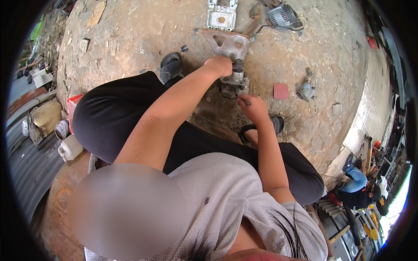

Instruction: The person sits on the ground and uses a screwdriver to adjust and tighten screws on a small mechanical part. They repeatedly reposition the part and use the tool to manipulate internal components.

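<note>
Between my feet stands a greasy grey metal part point(237, 76) with a round cylinder and a flanged base. Just beyond it, a rusty triangular metal bracket point(233, 43) with cut-out holes reaches away. My left hand point(219, 66) is closed against the left side of the metal part, near the bracket's narrow end; its fingertips and whatever they grip are hidden. Lower and to the right, my right hand point(254, 108) is closed around a small dark rod point(247, 102), its fingertips close to the base of the metal part.
A red square pad point(281, 91) and a small metal casting point(306, 90) lie to the right. Far ahead are a pale metal housing point(221, 17) and a corded motor point(282, 16). A white jug point(70, 148) stands left. Another person point(357, 182) is at far right.
</note>
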`<state>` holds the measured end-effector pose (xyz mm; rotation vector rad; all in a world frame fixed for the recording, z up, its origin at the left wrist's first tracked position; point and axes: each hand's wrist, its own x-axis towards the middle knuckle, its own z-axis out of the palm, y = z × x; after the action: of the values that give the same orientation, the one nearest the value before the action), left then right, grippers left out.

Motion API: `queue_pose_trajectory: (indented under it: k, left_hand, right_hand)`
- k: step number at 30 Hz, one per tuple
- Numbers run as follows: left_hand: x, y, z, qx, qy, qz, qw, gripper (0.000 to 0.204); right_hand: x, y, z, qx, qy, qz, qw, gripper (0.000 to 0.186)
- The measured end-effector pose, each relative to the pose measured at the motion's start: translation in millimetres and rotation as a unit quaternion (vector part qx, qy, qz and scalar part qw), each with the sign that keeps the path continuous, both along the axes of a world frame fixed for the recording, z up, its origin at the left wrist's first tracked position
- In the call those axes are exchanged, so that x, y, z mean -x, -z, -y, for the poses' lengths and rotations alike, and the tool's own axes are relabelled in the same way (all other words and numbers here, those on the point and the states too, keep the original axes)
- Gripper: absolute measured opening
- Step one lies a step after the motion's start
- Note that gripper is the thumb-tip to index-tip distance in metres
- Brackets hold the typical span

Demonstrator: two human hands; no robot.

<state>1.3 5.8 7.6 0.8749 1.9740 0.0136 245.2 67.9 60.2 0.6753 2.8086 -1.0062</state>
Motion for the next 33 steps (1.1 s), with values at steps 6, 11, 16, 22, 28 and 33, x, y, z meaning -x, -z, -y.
queue_pose_trajectory:
  k: [6,11,16,22,28,33]
  left_hand:
    - [-0.3,-9.0,-2.5,0.006,0.010,0.004,1.000,0.040]
    - [-1.2,0.4,2.3,-0.011,0.007,-0.017,1.000,0.040]
    - [-1.4,-7.4,-1.6,-0.001,0.014,0.000,1.000,0.040]
    - [-0.7,-5.4,-1.1,-0.005,0.006,0.002,1.000,0.040]
    - [-2.1,-13.1,1.0,-0.012,0.003,-0.009,1.000,0.040]
    - [-0.9,-9.7,-1.7,0.010,0.009,0.001,1.000,0.041]
  right_hand:
    - [1.7,2.6,11.9,-0.005,0.039,-0.070,0.997,0.015]
    - [-12.6,5.1,11.6,-0.002,-0.082,0.068,0.994,0.015]
    - [-8.4,12.0,10.3,0.040,-0.020,-0.020,0.999,0.017]
    - [-13.3,22.1,17.0,0.037,-0.036,-0.028,0.998,0.022]
    - [-10.7,18.6,32.3,0.059,-0.085,0.034,0.994,0.024]
    - [-13.9,20.5,20.8,0.012,-0.069,0.104,0.992,0.021]
